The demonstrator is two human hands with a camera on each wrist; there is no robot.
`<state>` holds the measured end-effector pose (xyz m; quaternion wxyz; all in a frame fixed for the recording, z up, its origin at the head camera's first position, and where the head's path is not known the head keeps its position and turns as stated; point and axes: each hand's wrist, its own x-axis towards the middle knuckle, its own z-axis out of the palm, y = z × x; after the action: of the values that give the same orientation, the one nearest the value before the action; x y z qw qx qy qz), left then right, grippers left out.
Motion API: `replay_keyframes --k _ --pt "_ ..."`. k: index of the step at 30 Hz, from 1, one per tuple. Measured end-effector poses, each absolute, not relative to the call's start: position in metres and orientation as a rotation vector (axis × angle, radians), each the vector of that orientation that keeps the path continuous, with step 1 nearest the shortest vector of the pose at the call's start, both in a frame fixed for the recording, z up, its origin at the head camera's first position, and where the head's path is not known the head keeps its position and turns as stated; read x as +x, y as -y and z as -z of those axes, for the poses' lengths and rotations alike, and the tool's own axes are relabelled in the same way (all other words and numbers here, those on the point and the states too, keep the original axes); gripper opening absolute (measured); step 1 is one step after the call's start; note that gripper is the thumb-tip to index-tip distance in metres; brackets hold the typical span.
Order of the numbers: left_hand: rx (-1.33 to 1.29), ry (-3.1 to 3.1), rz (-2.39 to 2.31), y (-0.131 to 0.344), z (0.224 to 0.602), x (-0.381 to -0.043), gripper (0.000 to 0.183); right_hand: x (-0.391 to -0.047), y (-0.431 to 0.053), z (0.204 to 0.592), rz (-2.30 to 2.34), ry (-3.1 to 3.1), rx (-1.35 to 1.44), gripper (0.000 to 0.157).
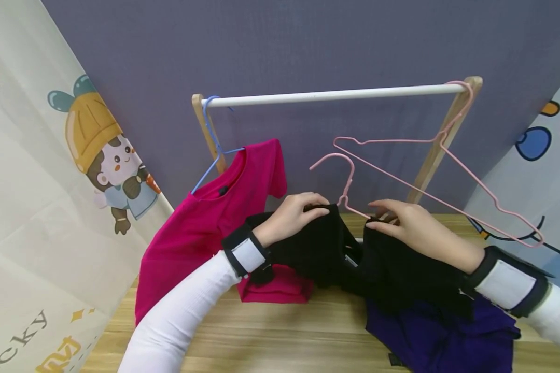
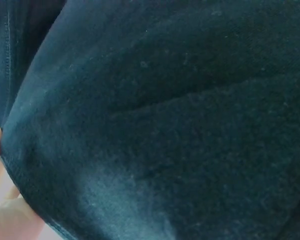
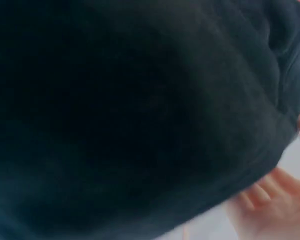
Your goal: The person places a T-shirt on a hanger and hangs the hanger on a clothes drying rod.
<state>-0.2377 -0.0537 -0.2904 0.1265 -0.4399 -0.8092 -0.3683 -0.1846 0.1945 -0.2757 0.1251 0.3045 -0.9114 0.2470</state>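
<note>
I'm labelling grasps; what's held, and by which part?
The black shirt, either side of its neck, by left hand and right hand; grip on its hanger unclear.

Hanging from a white rail [image 1: 336, 95]: magenta shirt [image 1: 205, 217] on blue hanger [image 1: 220, 151] at left, pink hanger [image 1: 396, 141] at right. Lying on the wooden tabletop [image 1: 261, 331]: purple cloth [image 1: 438, 331]. Far left, pale curtain [image 1: 32, 171] (cartoon-printed).

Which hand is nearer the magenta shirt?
Left. The left hand is beside the magenta shirt, near its sleeve; the right hand is farther right, past the neckline of the black garment.
</note>
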Motion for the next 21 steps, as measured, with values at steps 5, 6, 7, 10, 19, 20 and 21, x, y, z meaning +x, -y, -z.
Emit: replay_keyframes --k 5,6,7,10,19,20,21 --pt "-1.25 2.36 1.086 0.055 0.291 -0.239 0.015 -0.181 -0.208 0.279 -0.812 2.808 0.852 0.04" --pt "-1.246 2.361 1.087 0.056 0.291 -0.239 0.015 -0.181 -0.211 0.28 -0.814 2.816 0.862 0.036" --pt "-1.243 2.363 1.088 0.056 0.292 -0.239 0.015 -0.18 -0.213 0.281 -0.811 2.815 0.881 0.03" --pt "-1.24 2.376 1.087 0.057 0.293 -0.24 0.015 -0.18 -0.218 0.283 -0.84 2.788 0.942 0.012" --pt "-1.215 2.439 1.115 0.065 0.293 -0.242 0.015 -0.174 -0.228 0.295 -1.042 2.784 0.827 0.012" --pt "-1.208 2.449 1.118 0.066 0.294 -0.243 0.015 -0.173 -0.229 0.295 -1.071 2.793 0.804 0.012" --pt "-1.203 2.459 1.121 0.067 0.294 -0.243 0.015 -0.172 -0.23 0.295 -1.104 2.805 0.782 0.014"
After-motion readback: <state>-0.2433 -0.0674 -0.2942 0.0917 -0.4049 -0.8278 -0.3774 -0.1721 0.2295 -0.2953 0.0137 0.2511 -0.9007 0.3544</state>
